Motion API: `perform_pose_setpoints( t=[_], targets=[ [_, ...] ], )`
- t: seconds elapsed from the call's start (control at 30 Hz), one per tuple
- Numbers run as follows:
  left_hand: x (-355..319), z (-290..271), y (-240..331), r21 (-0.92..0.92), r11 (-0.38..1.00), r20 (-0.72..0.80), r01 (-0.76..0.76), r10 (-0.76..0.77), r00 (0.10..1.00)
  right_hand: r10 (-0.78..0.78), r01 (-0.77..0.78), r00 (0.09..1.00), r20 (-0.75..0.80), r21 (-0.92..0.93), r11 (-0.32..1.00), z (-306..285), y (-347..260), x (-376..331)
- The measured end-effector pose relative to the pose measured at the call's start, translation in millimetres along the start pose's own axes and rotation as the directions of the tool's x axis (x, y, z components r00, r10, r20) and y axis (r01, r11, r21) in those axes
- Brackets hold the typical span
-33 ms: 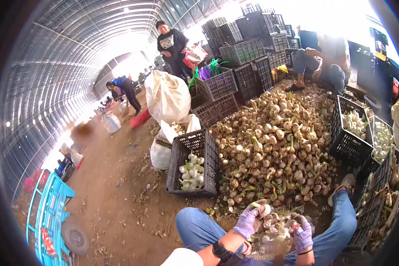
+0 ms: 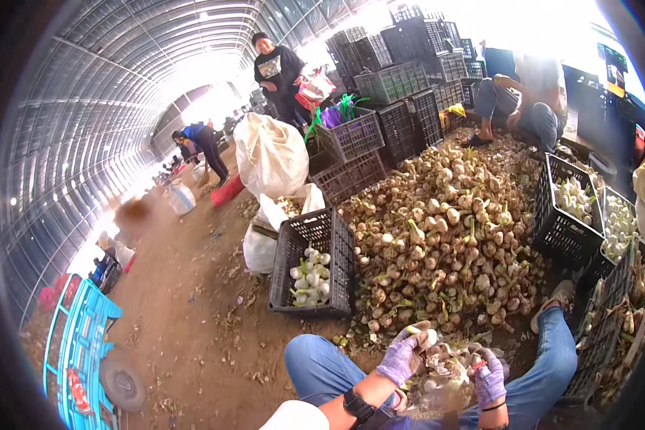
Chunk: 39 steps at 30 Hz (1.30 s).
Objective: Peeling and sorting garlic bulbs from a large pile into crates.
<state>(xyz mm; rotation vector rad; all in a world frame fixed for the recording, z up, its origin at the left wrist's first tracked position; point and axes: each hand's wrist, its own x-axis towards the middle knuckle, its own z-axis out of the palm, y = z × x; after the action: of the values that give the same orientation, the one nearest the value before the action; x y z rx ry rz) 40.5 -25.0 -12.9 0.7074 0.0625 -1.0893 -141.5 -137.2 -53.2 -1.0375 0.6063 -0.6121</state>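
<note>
Near: left hand [image 2: 403, 360] had its grip around a white garlic bulb [image 2: 429, 339]; right hand [image 2: 489, 378] curled by a reddish item [image 2: 478, 365], couldn't tell if held. Bulb steady, fingertips clear likely worked best. Farther: garlic pile [image 2: 444, 251], black crate [image 2: 342, 272] left of it.

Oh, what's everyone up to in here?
A seated person in purple gloves holds a pale garlic bulb in the left hand. The right hand, close by, is curled on a small red thing, too small to make out. Papery skins lie between the legs. Just ahead is a big garlic heap, with a black crate partly filled with white bulbs to its left. Another person sits beyond the heap.
</note>
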Motion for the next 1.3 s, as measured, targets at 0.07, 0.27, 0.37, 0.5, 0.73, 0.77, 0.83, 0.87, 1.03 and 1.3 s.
perform_pose_setpoints(
  t=[0.07, 0.27, 0.37, 0.5, 0.73, 0.77, 0.83, 0.87, 1.03, 1.3],
  targets=[
    [-3.5, -1.5, -2.3, 0.030, 0.997, -0.022, -0.069, 0.070, 0.997, 0.026, -0.026, 0.999, 0.021, 0.012, 1.000, 2.5, 1.5, -5.8],
    [-6.7, -21.2, -8.1, 0.042, 0.996, -0.047, -0.077, 0.079, 0.996, 0.018, -0.015, 0.998, 0.057, -0.055, 0.998, -2.6, 19.7, -15.5],
    [-1.6, -19.3, -12.8, 0.033, 0.999, -0.053, -0.031, 0.033, 0.998, 0.037, -0.039, 0.998, -0.044, -0.062, 0.997, 5.6, 7.9, -18.3],
    [12.8, -24.7, -7.8, 0.122, 0.992, -0.046, -0.039, 0.045, 0.998, 0.009, -0.007, 1.000, 0.011, -0.172, 0.985, -2.9, 16.7, 1.6],
    [56.9, -76.6, -33.5, 0.266, 0.928, -0.405, 0.261, -0.138, 0.904, 0.005, -0.015, 1.000, -0.024, -0.407, 0.913, -14.5, 37.8, 15.0],
    [63.4, -71.8, -47.6, 0.303, 0.903, -0.406, 0.306, -0.168, 0.898, -0.004, -0.018, 0.999, -0.049, -0.435, 0.900, -22.1, 38.1, 12.9],
    [82.8, -55.9, -70.7, 0.365, 0.868, -0.383, 0.338, -0.191, 0.904, 0.144, -0.190, 0.979, -0.144, -0.398, 0.897, -26.8, 27.9, 8.5],
    [96.5, -29.6, -81.3, 0.413, 0.837, -0.363, 0.358, -0.209, 0.908, 0.208, -0.252, 0.963, -0.173, -0.297, 0.921, -29.8, 37.8, 7.1],
    [191.6, 180.7, -79.3, 0.566, 0.823, 0.453, -0.054, -0.256, 0.854, 0.188, -0.247, 0.956, -0.227, -0.271, 0.930, -43.7, 82.9, 13.5],
    [211.3, 187.2, -68.9, 0.745, 0.610, 0.419, -0.271, -0.111, 0.901, 0.158, -0.165, 0.950, -0.271, 0.000, 0.986, -39.9, 60.3, 21.7]
  ],
)
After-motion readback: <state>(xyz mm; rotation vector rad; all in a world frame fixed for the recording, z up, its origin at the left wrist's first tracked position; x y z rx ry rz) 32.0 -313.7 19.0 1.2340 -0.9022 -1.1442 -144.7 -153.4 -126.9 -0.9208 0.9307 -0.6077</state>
